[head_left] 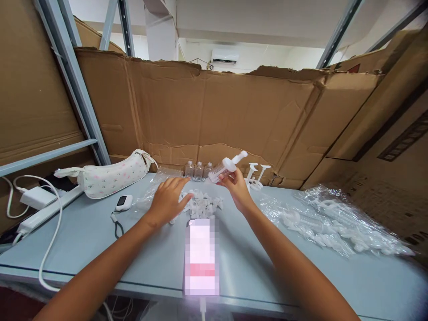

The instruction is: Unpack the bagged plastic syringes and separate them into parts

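Note:
My right hand (pixel 232 183) is closed around a clear bottle with a white pump top (pixel 229 164), held tilted above the table with the pump pointing up to the right. My left hand (pixel 169 198) hovers with fingers stretched out and nothing visible in it, just left of a pile of small white plastic pieces (pixel 202 205). Behind the pile stand several clear bottles (pixel 198 171) without tops. To the right of the held bottle, white pump tops (pixel 259 176) stand upright against the cardboard.
Clear plastic bags (pixel 334 227) of white parts lie on the right. A phone (pixel 201 256) with a cable lies front centre. At left are a floral pouch (pixel 113 176), a small white device (pixel 124 203) and a power strip (pixel 50 214). Cardboard (pixel 217 111) walls the back.

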`<state>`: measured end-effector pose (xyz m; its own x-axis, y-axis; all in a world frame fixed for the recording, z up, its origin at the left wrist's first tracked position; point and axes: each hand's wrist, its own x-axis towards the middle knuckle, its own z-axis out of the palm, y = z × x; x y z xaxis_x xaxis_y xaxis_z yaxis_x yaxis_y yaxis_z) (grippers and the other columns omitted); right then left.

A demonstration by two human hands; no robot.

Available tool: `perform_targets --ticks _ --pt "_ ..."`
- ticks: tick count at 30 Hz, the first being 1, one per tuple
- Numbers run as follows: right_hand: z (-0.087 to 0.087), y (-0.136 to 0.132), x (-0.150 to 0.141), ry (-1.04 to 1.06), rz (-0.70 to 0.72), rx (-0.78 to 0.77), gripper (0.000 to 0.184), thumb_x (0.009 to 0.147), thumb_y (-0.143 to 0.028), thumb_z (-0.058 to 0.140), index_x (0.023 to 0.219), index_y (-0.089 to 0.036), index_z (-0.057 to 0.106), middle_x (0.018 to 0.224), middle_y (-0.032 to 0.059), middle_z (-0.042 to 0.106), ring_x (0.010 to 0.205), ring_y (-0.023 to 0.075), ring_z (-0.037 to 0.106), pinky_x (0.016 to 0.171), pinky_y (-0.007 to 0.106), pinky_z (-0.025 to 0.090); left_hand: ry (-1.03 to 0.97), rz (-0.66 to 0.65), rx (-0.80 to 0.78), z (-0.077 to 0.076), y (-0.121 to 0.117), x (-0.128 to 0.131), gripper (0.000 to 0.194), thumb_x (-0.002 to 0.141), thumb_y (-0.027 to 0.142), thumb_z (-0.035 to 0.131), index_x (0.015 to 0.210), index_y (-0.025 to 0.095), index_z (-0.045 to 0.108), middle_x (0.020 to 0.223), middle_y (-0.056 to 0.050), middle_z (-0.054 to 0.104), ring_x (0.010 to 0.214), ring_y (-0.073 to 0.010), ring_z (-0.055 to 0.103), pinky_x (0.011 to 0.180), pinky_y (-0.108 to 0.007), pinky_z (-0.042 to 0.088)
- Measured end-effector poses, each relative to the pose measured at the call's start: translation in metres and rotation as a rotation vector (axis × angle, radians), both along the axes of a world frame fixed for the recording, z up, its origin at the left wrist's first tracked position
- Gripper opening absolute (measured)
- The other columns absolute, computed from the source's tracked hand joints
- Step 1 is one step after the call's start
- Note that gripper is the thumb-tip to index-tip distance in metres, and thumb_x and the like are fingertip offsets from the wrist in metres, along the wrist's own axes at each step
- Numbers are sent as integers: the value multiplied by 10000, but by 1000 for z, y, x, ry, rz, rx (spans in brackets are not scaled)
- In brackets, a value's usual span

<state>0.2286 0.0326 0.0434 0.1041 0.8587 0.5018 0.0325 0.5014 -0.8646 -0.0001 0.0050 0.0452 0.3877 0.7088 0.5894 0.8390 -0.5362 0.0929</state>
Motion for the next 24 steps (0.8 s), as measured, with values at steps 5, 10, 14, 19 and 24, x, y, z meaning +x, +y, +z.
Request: perform_targets --ticks 5,10,14,19,24 --pt "11 -39 -6 300 306 -172 380 697 -392 735 1011 -249 576 1038 16 637 941 183 612 842 374 528 -80 -85 -45 10 -3 44 287 910 362 478 1147 201 503 1097 -59 644 997 -220 588 837 -355 439" --pt "2 -50 9 426 276 -279 385 735 -564 641 928 -231 625 986 31 657 879 197 620 729 357 554 39 -105 69 -2 6 53 237 921 337 472 1092 178 517 1013 -71 645 953 -223 591 807 -349 437" --pt "-8 -51 13 450 195 -370 372 728 -547 659 897 -216 652 857 15 656 689 143 601 560 252 503 65 -113 94 -18 9 49 219 926 318 461 1067 162 522 984 -88 649 918 -227 598 782 -351 444" --pt "-15 -55 6 450 282 -349 352 759 -521 646 876 -189 660 776 14 634 612 116 551 579 249 484 103 -192 -67 -22 -1 40 171 938 280 404 989 170 526 953 -83 647 886 -228 590 771 -350 436" --pt "-16 -58 5 399 349 -321 399 781 -538 613 1006 -211 654 825 19 640 591 110 533 586 261 478 -143 -296 -372 -11 -11 31 281 959 348 273 862 206 496 820 -28 601 763 -188 552 676 -295 404"
